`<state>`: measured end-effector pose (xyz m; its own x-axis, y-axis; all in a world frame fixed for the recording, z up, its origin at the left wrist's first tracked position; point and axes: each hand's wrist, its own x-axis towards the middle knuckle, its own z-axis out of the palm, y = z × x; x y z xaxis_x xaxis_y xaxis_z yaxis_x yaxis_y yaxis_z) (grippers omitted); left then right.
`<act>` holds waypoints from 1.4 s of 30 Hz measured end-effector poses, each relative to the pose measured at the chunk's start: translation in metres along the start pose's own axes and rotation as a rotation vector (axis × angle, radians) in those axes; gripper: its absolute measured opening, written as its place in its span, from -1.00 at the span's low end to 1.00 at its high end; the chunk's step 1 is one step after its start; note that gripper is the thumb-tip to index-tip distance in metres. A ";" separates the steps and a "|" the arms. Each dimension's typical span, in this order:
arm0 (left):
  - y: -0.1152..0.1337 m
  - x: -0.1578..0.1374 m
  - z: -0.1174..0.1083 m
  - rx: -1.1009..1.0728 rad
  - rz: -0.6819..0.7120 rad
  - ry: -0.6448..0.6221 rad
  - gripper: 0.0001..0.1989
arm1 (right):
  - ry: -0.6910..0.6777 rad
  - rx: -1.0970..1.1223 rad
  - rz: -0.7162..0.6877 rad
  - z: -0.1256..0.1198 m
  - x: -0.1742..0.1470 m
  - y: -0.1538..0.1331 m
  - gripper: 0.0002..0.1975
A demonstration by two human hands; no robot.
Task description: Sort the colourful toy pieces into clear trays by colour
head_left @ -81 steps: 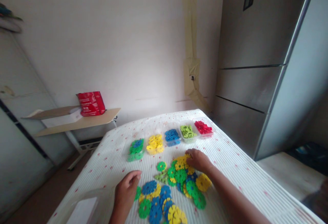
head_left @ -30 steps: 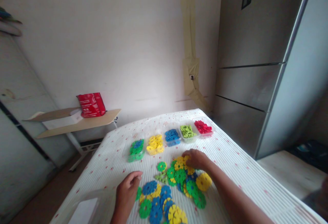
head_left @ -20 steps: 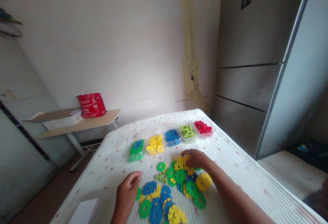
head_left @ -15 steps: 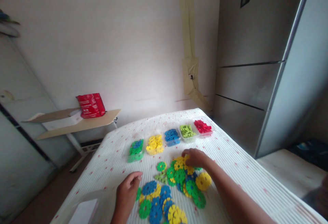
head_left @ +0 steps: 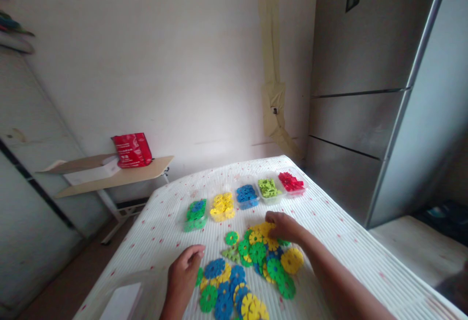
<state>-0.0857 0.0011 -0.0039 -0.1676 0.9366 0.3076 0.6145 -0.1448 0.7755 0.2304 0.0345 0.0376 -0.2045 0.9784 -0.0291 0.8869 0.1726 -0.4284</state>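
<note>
My right hand point(head_left: 283, 225) is at the back of a mixed pile, its fingers curled down on a yellow notched building disc point(head_left: 269, 230); the fingertips are partly hidden. Around it lie green discs point(head_left: 258, 251), blue discs and a larger yellow disc point(head_left: 292, 260). My left hand point(head_left: 185, 266) is held low over the table, left of a second pile with blue discs point(head_left: 224, 305) and yellow discs point(head_left: 252, 306). Its fingers are loosely bent, with a gap at the thumb and nothing visible in them. Light green pieces point(head_left: 232, 253) lie between the piles.
Along the back stand clear tubs: green with some blue point(head_left: 195, 215), yellow point(head_left: 222, 207), blue point(head_left: 246, 196), light green point(head_left: 269, 188) and red pieces point(head_left: 291, 183). A clear container point(head_left: 141, 281) is at front left. Beyond are a side table with a red bag point(head_left: 132, 150) and a fridge point(head_left: 351, 66).
The view has shifted slightly, moving everything a little to the right. My right hand has curled a bit more over the yellow discs; my left hand keeps its place.
</note>
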 end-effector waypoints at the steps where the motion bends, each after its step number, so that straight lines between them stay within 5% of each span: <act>1: 0.000 0.000 0.000 -0.005 0.000 0.001 -0.67 | -0.001 0.002 -0.017 -0.001 -0.001 0.000 -0.77; 7: 0.004 -0.001 0.002 -0.041 -0.010 0.011 -0.69 | 0.006 0.025 -0.110 -0.018 -0.001 -0.016 -0.92; 12: 0.005 -0.002 0.001 -0.048 -0.006 0.007 -0.71 | 0.017 0.051 -0.185 -0.036 0.024 -0.061 -0.91; 19: 0.003 -0.002 -0.002 -0.050 -0.013 0.028 -0.71 | 0.306 0.078 -0.147 -0.032 0.066 -0.106 -0.65; 23: 0.005 -0.002 -0.001 -0.073 -0.001 0.038 -0.72 | 0.330 0.066 -0.150 -0.019 0.049 -0.088 -0.79; 33: 0.008 -0.003 0.003 -0.019 0.049 0.016 -0.73 | 0.301 0.065 -0.035 -0.002 -0.020 0.020 -0.79; 37: 0.008 -0.004 0.001 -0.015 0.050 -0.002 -0.72 | 0.312 0.117 -0.020 -0.011 -0.028 0.031 -0.80; 42: 0.007 -0.002 -0.003 -0.005 0.025 0.000 -0.71 | 0.103 0.097 -0.051 -0.015 -0.034 0.023 -0.83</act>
<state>-0.0835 -0.0031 0.0028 -0.1527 0.9326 0.3269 0.6149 -0.1692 0.7702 0.2639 0.0069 0.0418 -0.2002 0.9760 0.0860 0.8314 0.2157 -0.5121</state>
